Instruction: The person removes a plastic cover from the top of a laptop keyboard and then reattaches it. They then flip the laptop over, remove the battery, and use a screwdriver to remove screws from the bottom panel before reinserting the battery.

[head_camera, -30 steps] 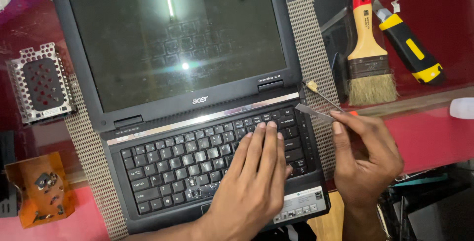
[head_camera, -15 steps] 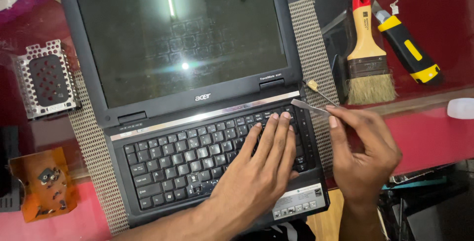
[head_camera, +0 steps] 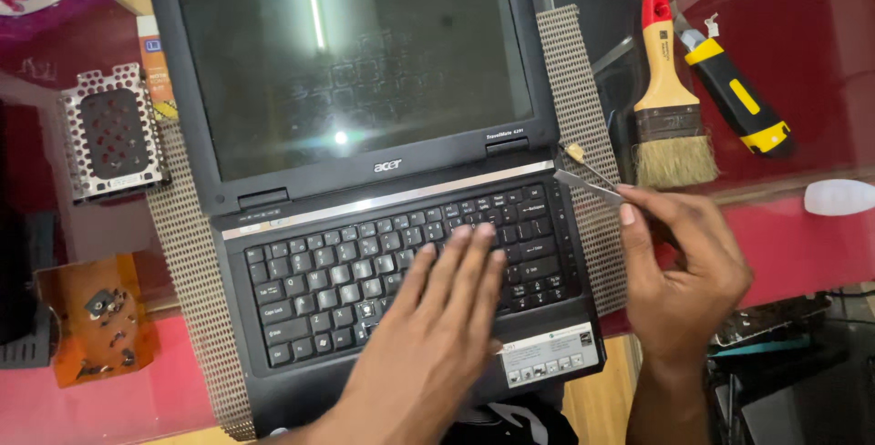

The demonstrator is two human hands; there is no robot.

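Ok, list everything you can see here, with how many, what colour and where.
laptop: one, black, open on the mat, screen dark
mesh mat: one, beige, under the laptop
paintbrush: one, wooden handle with a red tip, right of the laptop
utility knife: one, black and yellow, right of the paintbrush
drive caddy: one, perforated silver metal, left of the laptop
orange tray: one, holding small dark parts, lower left
white object: one, at the right edge, kind unclear
tweezers: one, metal, tip at the laptop's right hinge corner
left hand: flat on the keyboard
right hand: holding the tweezers
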